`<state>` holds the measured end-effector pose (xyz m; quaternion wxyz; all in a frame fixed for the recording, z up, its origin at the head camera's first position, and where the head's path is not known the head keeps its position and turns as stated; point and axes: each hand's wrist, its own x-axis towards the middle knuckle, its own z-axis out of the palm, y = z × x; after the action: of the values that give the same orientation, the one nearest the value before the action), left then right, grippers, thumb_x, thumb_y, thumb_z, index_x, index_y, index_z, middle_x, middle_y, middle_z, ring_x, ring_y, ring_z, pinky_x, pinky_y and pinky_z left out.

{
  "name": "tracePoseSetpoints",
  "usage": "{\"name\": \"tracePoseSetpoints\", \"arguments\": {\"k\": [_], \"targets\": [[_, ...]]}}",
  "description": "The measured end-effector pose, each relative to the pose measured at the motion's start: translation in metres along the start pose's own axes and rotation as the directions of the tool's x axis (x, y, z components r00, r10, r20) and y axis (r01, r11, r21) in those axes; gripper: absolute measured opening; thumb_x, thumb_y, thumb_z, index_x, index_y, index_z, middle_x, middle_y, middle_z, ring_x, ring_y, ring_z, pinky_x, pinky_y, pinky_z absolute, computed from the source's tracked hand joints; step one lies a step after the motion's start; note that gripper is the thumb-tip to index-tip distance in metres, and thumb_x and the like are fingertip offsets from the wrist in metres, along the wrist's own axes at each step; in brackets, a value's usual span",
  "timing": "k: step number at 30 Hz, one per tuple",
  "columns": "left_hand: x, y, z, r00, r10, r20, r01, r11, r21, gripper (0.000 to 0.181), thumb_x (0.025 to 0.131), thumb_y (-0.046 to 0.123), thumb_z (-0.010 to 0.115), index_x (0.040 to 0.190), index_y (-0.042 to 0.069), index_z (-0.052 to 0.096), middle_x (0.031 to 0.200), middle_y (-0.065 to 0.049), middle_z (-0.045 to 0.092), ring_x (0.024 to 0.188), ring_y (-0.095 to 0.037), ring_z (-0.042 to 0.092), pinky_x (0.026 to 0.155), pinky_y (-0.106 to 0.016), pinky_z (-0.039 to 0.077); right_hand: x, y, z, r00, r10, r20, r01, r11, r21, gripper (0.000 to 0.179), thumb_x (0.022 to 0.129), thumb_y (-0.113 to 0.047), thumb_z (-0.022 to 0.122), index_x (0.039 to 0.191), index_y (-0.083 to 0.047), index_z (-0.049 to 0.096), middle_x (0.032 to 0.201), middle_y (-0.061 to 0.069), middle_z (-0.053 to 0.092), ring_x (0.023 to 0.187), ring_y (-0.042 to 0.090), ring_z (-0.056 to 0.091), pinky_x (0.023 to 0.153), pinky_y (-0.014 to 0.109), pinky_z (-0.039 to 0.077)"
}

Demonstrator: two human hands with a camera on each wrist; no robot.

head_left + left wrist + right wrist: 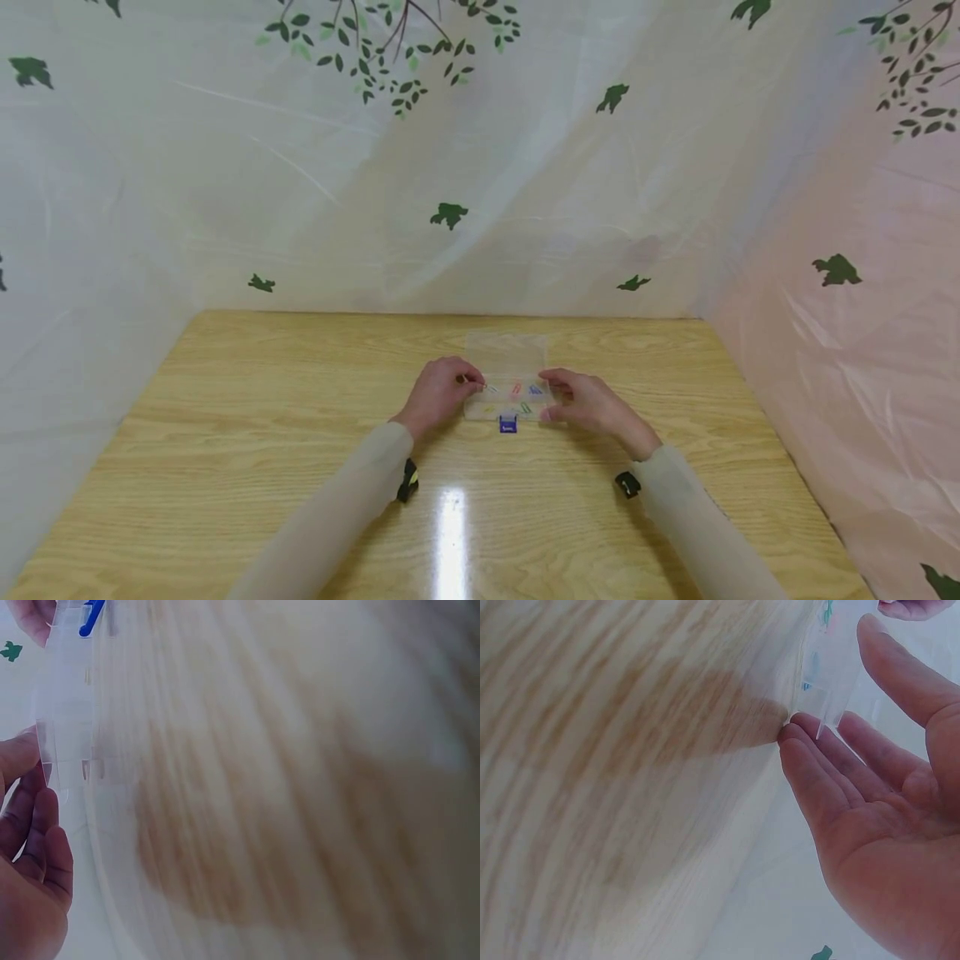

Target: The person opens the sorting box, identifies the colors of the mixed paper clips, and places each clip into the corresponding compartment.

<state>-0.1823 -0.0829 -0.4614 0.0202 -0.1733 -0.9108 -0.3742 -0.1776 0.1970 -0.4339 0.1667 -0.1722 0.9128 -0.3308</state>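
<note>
A clear plastic box (468,414) with compartments lies on the table, its transparent lid (507,350) folded back and a blue latch (508,424) at the front. Small coloured paper clips lie inside: red (516,388), blue (535,389), green (525,408) and yellow (489,408). At the back left compartment, my left hand (441,392) pinches what looks like a pale paper clip (492,388) between thumb and forefinger. My right hand (592,406) holds the box's right end, thumb near the front corner and fingers farther back. Its fingertips (799,735) touch the box's end wall in the right wrist view.
The wood-grain table (300,417) extends on all sides of the box. Pale curtains (375,192) with green leaf and bird shapes stand behind and beside it. Dark wrist devices (407,481) sit under both sleeves.
</note>
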Motion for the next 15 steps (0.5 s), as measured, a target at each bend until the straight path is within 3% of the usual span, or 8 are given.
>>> {"name": "tracePoseSetpoints", "arguments": {"k": [15], "targets": [[-0.0050,0.0008,-0.0052,0.998,-0.069,-0.017,0.068,0.997,-0.040,0.008,0.096,0.015,0.076,0.101,0.012,0.080,0.103,-0.001,0.074,0.098,-0.021,0.067,0.089,-0.041,0.055,0.0037,0.0005,0.0014,1.000,-0.004,0.005,0.004,1.000,0.005,0.068,0.091,-0.019,0.082,0.150,-0.002,0.051,0.149,0.020,0.055,0.137,0.038,0.052,0.113,0.054,0.042]]}}
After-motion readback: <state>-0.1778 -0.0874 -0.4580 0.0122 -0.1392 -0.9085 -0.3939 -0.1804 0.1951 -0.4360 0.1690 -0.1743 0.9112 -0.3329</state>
